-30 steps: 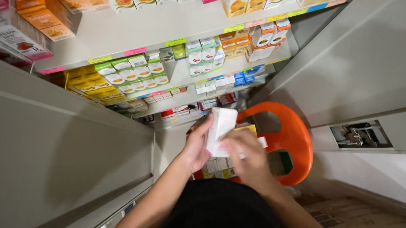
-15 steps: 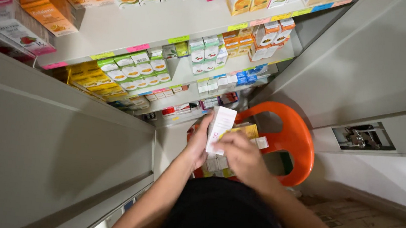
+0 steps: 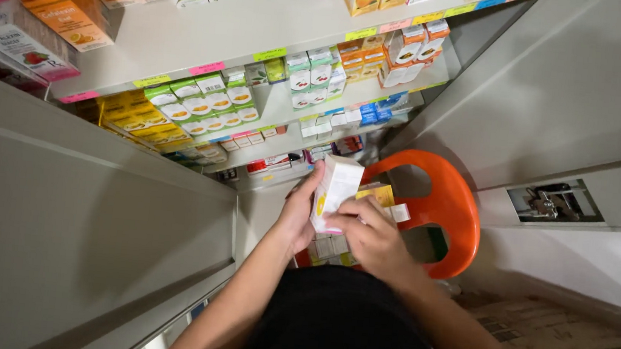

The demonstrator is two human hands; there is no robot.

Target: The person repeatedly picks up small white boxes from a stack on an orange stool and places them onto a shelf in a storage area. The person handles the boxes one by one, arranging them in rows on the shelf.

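Both hands on white box [image 3: 335, 192], frame centre, over orange stool [image 3: 447, 210]: left hand [image 3: 299, 215] gripping its side, right hand [image 3: 369, 237] pinching lower end. Could slip onto boxes [image 3: 330, 251] below w/ loose pinch.

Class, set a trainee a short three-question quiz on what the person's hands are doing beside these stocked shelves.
1. True or false: both hands hold the tall white cardboard carton.
2. What stands behind the carton? A) round orange plastic stool B) blue bucket C) metal ladder
3. Fill in: the shelves hold rows of small ____.

Key
1. True: left hand grips its side, right hand its lower end.
2. A
3. boxes
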